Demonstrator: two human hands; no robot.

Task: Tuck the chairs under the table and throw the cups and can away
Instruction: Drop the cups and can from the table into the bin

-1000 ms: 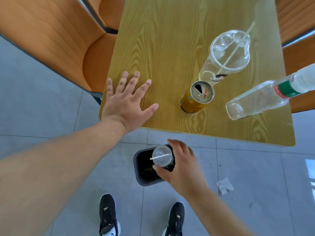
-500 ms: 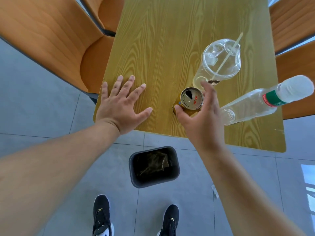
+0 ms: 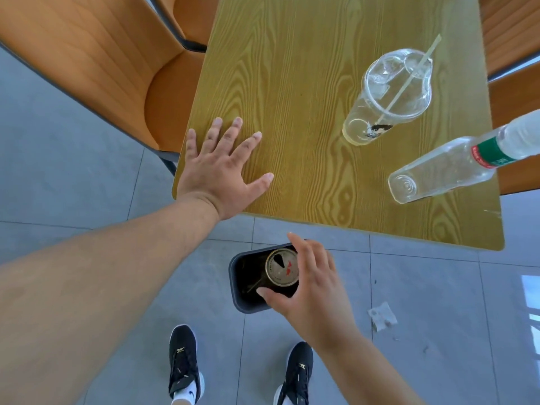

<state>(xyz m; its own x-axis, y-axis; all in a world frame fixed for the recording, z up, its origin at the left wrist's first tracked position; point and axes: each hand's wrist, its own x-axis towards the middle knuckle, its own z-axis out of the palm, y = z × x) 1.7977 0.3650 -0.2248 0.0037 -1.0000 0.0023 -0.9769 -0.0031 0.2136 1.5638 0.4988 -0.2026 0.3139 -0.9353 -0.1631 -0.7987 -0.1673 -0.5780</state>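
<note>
My right hand (image 3: pixel 309 285) grips the gold can (image 3: pixel 282 267) upright, directly over the dark grey bin (image 3: pixel 238 290) on the floor in front of the table. My left hand (image 3: pixel 222 171) lies flat and spread on the near left corner of the wooden table (image 3: pixel 292 83), holding nothing. A clear plastic cup (image 3: pixel 385 95) with a lid and a straw stands on the table at the right. Orange chairs stand on the left (image 3: pixel 87 62) and on the right (image 3: pixel 508 30) of the table.
An empty clear bottle (image 3: pixel 455 165) with a green label stands near the table's right edge. A crumpled scrap of paper (image 3: pixel 381 314) lies on the grey tiled floor right of the bin. My black shoes (image 3: pixel 184 363) are just behind the bin.
My right hand closed on the gold can on the table, lifted it off and brought it down over the bin. The small cup held a second ago is gone from my hand. The left hand stayed put.
</note>
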